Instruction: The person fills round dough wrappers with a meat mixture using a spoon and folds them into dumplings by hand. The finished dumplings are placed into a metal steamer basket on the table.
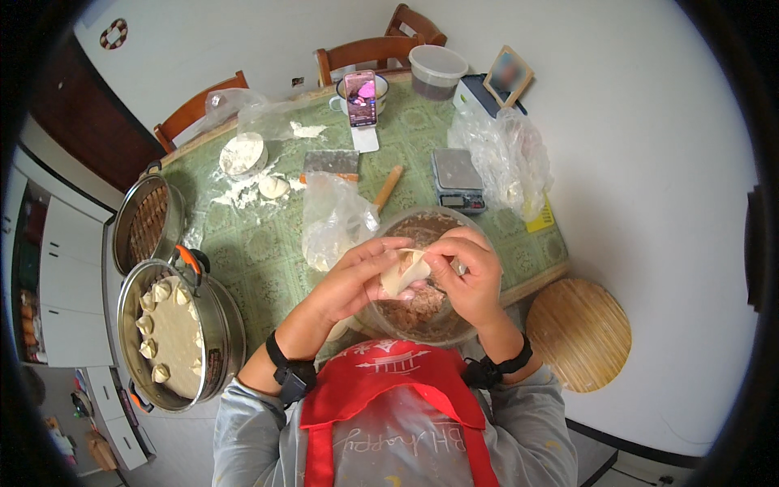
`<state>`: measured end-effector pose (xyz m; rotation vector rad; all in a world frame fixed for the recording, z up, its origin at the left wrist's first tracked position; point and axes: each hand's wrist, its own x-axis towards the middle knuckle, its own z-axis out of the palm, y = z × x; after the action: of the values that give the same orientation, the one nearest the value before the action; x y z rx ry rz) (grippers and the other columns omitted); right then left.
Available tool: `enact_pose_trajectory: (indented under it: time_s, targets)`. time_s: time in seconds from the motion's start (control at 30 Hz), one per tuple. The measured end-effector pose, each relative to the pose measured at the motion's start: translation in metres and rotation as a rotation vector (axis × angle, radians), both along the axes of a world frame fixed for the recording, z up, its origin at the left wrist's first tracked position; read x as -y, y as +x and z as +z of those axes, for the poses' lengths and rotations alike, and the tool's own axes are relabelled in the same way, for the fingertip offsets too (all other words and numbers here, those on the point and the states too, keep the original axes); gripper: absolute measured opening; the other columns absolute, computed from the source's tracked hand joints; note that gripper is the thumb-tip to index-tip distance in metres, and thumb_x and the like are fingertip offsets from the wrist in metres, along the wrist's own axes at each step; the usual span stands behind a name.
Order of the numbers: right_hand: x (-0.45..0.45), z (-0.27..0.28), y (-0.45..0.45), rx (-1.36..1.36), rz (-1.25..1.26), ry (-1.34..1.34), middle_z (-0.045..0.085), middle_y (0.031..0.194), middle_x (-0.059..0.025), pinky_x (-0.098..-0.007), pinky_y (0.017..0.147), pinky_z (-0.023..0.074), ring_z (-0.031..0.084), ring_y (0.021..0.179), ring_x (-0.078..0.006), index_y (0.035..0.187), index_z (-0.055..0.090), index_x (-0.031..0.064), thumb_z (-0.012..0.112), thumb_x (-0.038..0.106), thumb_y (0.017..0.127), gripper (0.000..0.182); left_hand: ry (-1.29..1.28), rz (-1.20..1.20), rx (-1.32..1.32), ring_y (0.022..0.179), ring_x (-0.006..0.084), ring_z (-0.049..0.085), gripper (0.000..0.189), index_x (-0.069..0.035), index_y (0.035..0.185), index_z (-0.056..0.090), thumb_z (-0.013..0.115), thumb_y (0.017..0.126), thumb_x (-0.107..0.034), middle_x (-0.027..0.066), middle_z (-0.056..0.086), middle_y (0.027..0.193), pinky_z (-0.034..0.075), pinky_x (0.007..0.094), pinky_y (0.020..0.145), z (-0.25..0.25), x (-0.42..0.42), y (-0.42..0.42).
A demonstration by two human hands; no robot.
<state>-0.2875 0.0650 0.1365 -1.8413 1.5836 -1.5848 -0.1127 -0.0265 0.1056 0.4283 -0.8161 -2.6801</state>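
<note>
My left hand (362,274) cradles a thin dough wrapper (403,275), which is partly folded up. At the wrapper's upper right edge, my right hand (465,268) pinches the dough between thumb and fingers. Both hands are above a large clear plastic bowl (494,243) of pinkish minced filling (417,307). Whether filling lies inside the wrapper is hard to tell. To the left, several shaped dumplings (160,291) sit around the lined base of a metal steamer (125,341). Part of a pale round dough piece (338,330) shows below my left wrist.
A rolling pin (389,187), a plastic bag (335,219) and a dough scraper (331,163) lie beyond the bowl. Farther off are a kitchen scale (457,179), a tub of flour (243,155) and a propped phone (361,100). A second steamer (178,219) stands far left; a wooden stool (578,335) is right.
</note>
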Motion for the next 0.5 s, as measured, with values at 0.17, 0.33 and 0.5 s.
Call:
enact_pose_trajectory:
  time_s: [0.17, 0.33, 0.5]
  targets:
    - [0.000, -0.008, -0.010, 0.010, 0.028, -0.015, 0.058, 0.093, -0.0117, -0.0321, 0.072, 0.0473, 0.057, 0.084, -0.0227, 0.083, 0.063, 0.0015, 0.068, 0.000, 0.076, 0.009, -0.156, 0.154, 0.039, 0.091, 0.0170, 0.064, 0.036, -0.003, 0.128, 0.046, 0.051, 0.095, -0.018, 0.0103, 0.059, 0.113, 0.056, 0.0297, 0.068, -0.006, -0.003, 0.003]
    - [0.006, -0.015, -0.012, 0.146, 0.317, -0.063, 0.059, 0.111, -0.0165, -0.0365, 0.089, 0.0445, 0.055, 0.108, -0.0297, 0.088, 0.055, 0.0031, 0.062, -0.001, 0.082, 0.010, -0.245, 0.216, 0.060, 0.083, 0.0132, 0.063, 0.031, -0.003, 0.125, 0.049, 0.049, 0.096, -0.014, 0.0074, 0.061, 0.107, 0.053, 0.0253, 0.060, -0.007, 0.000, 0.004]
    - [0.006, -0.009, -0.015, -0.005, 0.469, -0.050, 0.060, 0.117, -0.0137, -0.0398, 0.093, 0.0447, 0.053, 0.117, -0.0328, 0.090, 0.053, 0.0040, 0.060, -0.004, 0.080, 0.014, -0.350, 0.219, 0.151, 0.078, 0.0123, 0.063, 0.029, -0.003, 0.124, 0.050, 0.046, 0.096, -0.007, 0.0072, 0.062, 0.104, 0.052, 0.0239, 0.059, 0.003, 0.002, 0.003]
